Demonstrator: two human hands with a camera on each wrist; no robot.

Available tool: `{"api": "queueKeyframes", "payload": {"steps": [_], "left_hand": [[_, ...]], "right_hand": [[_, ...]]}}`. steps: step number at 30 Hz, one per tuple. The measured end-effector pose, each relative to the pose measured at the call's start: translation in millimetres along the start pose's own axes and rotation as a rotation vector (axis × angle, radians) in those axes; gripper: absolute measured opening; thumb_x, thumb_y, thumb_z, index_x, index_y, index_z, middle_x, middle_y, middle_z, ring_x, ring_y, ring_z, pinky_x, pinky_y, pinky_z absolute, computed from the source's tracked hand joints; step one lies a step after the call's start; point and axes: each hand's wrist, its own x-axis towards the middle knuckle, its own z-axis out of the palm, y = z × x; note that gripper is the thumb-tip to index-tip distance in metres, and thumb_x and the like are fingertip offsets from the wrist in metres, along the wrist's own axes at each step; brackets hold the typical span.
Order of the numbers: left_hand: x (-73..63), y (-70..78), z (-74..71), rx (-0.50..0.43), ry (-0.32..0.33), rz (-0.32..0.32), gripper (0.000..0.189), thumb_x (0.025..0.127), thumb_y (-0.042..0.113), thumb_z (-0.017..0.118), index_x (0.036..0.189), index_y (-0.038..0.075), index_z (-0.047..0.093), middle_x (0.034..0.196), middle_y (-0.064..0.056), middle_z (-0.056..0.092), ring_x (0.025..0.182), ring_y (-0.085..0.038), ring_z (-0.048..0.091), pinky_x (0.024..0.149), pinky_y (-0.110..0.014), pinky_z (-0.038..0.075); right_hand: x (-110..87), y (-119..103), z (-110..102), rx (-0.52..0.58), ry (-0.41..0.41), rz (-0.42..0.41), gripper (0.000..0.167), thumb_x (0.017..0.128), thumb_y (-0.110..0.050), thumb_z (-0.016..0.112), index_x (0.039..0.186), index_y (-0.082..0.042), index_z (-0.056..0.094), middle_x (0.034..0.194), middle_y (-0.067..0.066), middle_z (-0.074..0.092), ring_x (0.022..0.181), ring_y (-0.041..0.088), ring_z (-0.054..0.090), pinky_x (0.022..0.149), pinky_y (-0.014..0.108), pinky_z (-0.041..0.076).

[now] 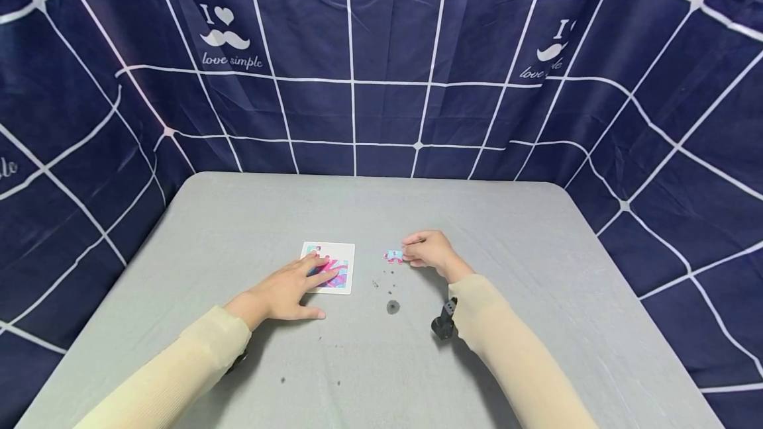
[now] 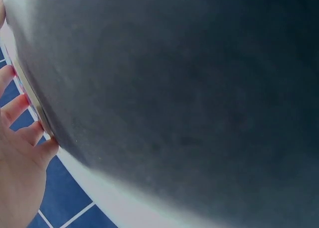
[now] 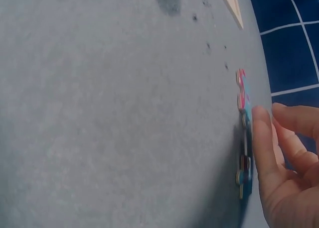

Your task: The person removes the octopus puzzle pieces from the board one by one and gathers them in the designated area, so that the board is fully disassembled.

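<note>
A square jigsaw puzzle [image 1: 350, 253] in a white frame lies on the table, partly filled with pink, purple and light-blue pieces. My left hand [image 1: 287, 288] rests on it with fingers spread, covering its left part. In the left wrist view the left hand's fingertips [image 2: 19, 102] touch the puzzle's top along its edge. To the right, a pink and light-blue puzzle piece [image 1: 394, 256] lies flat. My right hand [image 1: 432, 250] is right beside it, fingers bent and nothing visible between them. Below that hand, more of the puzzle pieces [image 3: 244, 175] show in shadow in the right wrist view.
The grey table [image 1: 369, 363] has a dark round stain [image 1: 393, 307] and several small specks between the hands. A dark blue curtain [image 1: 381, 38] with white lines surrounds the table at the back and sides. A black wrist camera [image 1: 444, 322] hangs under the right sleeve.
</note>
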Motion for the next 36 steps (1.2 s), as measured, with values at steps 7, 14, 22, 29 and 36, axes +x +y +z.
{"api": "queueKeyframes", "payload": {"steps": [7, 14, 22, 29, 36], "left_hand": [[0.7, -0.5, 1.7, 0.011, -0.012, -0.017, 0.082, 0.081, 0.059, 0.064, 0.148, 0.017, 0.038, 0.148, -0.013, 0.033, 0.138, -0.038, 0.024, 0.107, -0.052, 0.024], [-0.4, -1.0, 2.9, 0.035, 0.009, 0.006, 0.081, 0.082, 0.059, 0.063, 0.142, 0.008, 0.043, 0.149, -0.013, 0.034, 0.138, -0.039, 0.022, 0.109, -0.049, 0.022], [-2.6, -0.9, 3.6, 0.043, 0.000, 0.001, 0.080, 0.083, 0.059, 0.062, 0.140, 0.006, 0.044, 0.151, -0.013, 0.032, 0.139, -0.037, 0.021, 0.108, -0.049, 0.024], [-5.5, -1.0, 2.3, 0.026, -0.002, -0.016, 0.081, 0.082, 0.057, 0.064, 0.143, 0.008, 0.042, 0.151, -0.012, 0.031, 0.139, -0.035, 0.022, 0.107, -0.050, 0.026], [-8.0, -2.1, 2.7, 0.027, 0.023, -0.007, 0.081, 0.082, 0.056, 0.066, 0.144, 0.010, 0.043, 0.148, -0.012, 0.033, 0.136, -0.036, 0.028, 0.106, -0.051, 0.028]], "right_hand": [[1.6, 1.0, 12.3, 0.022, -0.012, -0.027, 0.028, 0.085, 0.003, 0.064, 0.112, 0.011, 0.062, 0.091, 0.017, 0.070, 0.079, 0.018, 0.068, 0.069, 0.032, 0.055], [1.5, 0.7, 27.4, 0.018, -0.034, -0.052, 0.029, 0.086, 0.002, 0.063, 0.114, 0.008, 0.062, 0.092, 0.016, 0.069, 0.082, 0.021, 0.069, 0.070, 0.031, 0.055], [-0.3, -1.7, 45.1, 0.017, -0.047, -0.053, 0.026, 0.086, 0.003, 0.065, 0.112, 0.006, 0.064, 0.094, 0.015, 0.070, 0.086, 0.024, 0.069, 0.071, 0.031, 0.055], [0.1, -4.9, 61.0, 0.015, -0.087, -0.081, 0.027, 0.086, 0.001, 0.065, 0.113, 0.005, 0.064, 0.097, 0.014, 0.070, 0.086, 0.022, 0.069, 0.071, 0.031, 0.055], [1.3, -9.6, 78.1, 0.001, -0.114, -0.105, 0.030, 0.084, 0.000, 0.066, 0.113, 0.004, 0.064, 0.096, 0.011, 0.070, 0.083, 0.018, 0.066, 0.071, 0.031, 0.054]]}}
